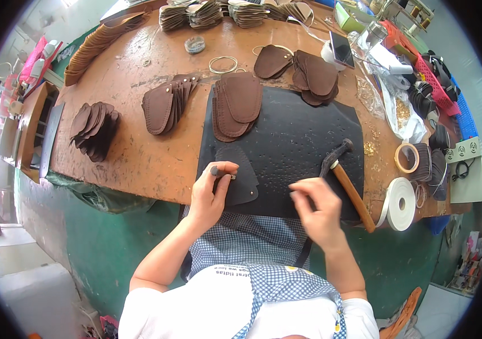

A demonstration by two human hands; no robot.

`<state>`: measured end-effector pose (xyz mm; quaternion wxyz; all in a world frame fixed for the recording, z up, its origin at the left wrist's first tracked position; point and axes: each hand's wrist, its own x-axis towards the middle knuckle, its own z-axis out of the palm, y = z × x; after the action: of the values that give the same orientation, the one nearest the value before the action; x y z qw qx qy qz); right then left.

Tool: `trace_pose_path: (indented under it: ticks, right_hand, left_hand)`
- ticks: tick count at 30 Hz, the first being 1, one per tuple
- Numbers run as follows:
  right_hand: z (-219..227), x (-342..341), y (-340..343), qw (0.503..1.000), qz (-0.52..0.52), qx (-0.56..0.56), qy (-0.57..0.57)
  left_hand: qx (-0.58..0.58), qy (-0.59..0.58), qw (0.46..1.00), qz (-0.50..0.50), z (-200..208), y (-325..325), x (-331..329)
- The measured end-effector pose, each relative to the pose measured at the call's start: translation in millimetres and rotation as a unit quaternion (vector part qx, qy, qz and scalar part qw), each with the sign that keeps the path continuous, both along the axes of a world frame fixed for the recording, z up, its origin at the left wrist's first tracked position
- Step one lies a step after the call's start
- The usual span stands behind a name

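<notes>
Two bare hands at a black, pitted mat on a brown desk. Left hand: fingers closed about a small dark cylindrical tool, at the left edge of one dark leather piece, which lies on the mat's near left part. Right hand: blurred, fingers curled, apart from the piece; whether it pinches anything, cannot tell. One hammer, wooden-handled, at the mat's right, handle end by the desk's front edge. One stack of brown leather pieces, just beyond. Risks, as judged: piece skewed, through uneven left-hand pressure; tool dropped, through a loosened grip; hammer knocked down, through the right forearm catching its handle.
</notes>
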<state>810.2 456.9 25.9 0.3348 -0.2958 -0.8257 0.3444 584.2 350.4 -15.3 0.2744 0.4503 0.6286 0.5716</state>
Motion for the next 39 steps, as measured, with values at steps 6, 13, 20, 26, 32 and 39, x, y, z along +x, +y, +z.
trace_pose_path:
  ticks: [6, 13, 20, 26, 32, 39]
  right_hand:
    - [5.2, 54.4, 30.3, 0.961, -0.222, 0.117, -0.117]
    - [-3.5, 23.4, 7.3, 0.987, -0.069, 0.128, -0.062]
    - [-0.8, 24.3, 25.2, 0.984, -0.111, 0.134, -0.043]
    - [-6.9, 34.1, 30.7, 0.98, -0.126, 0.142, -0.059]
    - [-6.9, 38.0, 28.5, 0.982, -0.134, 0.122, -0.059]
    - [2.1, 2.0, 0.0, 0.988, 0.043, -0.133, 0.063]
  left_hand:
    - [0.033, 0.123, 0.992, -0.003, 14.0, -2.2, -5.3]
    - [-0.023, 0.352, 0.933, -0.075, 26.8, -13.2, 6.3]
    - [0.002, 0.523, 0.843, -0.127, 10.9, -34.2, -7.6]
    - [0.034, 0.527, 0.837, -0.142, 21.2, -22.1, -20.1]
    - [-0.034, 0.244, 0.968, -0.053, 99.7, -24.5, -22.4]
    - [-0.222, -0.012, 0.959, -0.178, 93.8, -9.2, -49.6]
